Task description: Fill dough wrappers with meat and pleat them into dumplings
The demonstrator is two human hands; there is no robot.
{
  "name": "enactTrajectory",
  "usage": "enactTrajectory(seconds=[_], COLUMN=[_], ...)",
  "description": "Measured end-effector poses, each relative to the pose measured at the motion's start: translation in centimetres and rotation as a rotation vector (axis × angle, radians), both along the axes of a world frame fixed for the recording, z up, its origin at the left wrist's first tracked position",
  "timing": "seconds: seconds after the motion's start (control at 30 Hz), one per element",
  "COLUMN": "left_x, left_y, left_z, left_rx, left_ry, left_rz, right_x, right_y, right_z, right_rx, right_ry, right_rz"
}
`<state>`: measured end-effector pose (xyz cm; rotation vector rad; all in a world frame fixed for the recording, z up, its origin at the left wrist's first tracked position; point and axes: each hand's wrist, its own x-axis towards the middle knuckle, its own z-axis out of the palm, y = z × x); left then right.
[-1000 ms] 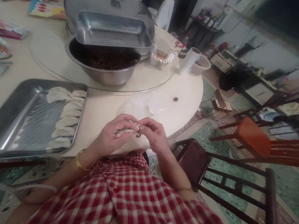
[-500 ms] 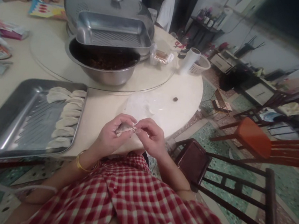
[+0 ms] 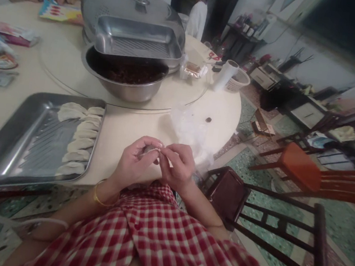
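thumb and fingers of the left hand (image 3: 132, 162) clamp a pale dumpling (image 3: 150, 149), its long axis seemingly left to right, while the right hand's (image 3: 179, 166) fingertips pinch its right end. off the left hand's side, a metal tray (image 3: 38, 130) bears more dumplings (image 3: 80, 144).

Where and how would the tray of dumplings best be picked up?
Probably by the raised rim of the tray, left and right sides, coming from the near side, where its edge seems to overhang the table. Dumplings line the right side, so keep the grip outside that wall.
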<state>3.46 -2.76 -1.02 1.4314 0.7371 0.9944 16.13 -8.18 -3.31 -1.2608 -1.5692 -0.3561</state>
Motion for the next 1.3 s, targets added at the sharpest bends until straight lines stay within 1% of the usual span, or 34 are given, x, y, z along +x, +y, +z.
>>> enactTrajectory(seconds=[0.1,0.2,0.33,0.47,0.53,0.67,0.77,0.83,0.93,1.03,1.17,1.3], left_x=[0.1,-0.1,-0.6,-1.0,-1.1,-1.1,-1.2,-1.4,-1.6,-1.7,-1.5,-1.3], left_y=[-0.1,-0.1,0.0,0.0,-0.1,-0.2,-0.2,-0.2,0.0,0.1,0.1,0.0], left_z=[-0.3,-0.7,-1.6,-2.2,-2.1,-1.6,-1.3,-1.4,-1.5,-1.6,-1.8,-2.0], left_rx=[-0.018,-0.037,-0.089,-0.082,-0.088,-0.069,-0.083,-0.143,-0.261,-0.313,-0.283,-0.229], left_ry=[-0.033,-0.059,-0.097,-0.072,-0.047,0.010,0.029,0.001,-0.065,-0.083,-0.057,-0.035], left_rz=[-0.022,-0.028,-0.061,-0.080,-0.085,-0.072,-0.094,-0.105,-0.083,-0.056,-0.033,-0.029], right_x=[-0.3,-0.5,-0.7,-0.8,-0.8,-1.0,-1.2,-1.2,-0.9,-0.5,-0.3,-0.7], right_y=[0.3,0.5,0.4,0.2,0.3,0.6,0.7,0.6,0.1,-0.4,-0.4,0.0], right_z=[-0.2,-0.5,-0.4,-0.2,-0.3,-1.1,-1.4,-1.4,-1.1,-1.0,-1.2,-1.4], right_rx=[0.036,0.050,0.017,-0.012,-0.021,-0.016,0.001,0.018,0.015,-0.002,-0.024,-0.002], right_ry=[-0.020,-0.018,-0.001,0.026,0.034,0.005,-0.006,0.009,0.027,0.065,0.115,0.143], right_rz=[-0.045,-0.061,-0.037,-0.034,-0.037,-0.016,-0.026,-0.009,0.020,0.000,-0.026,-0.035])
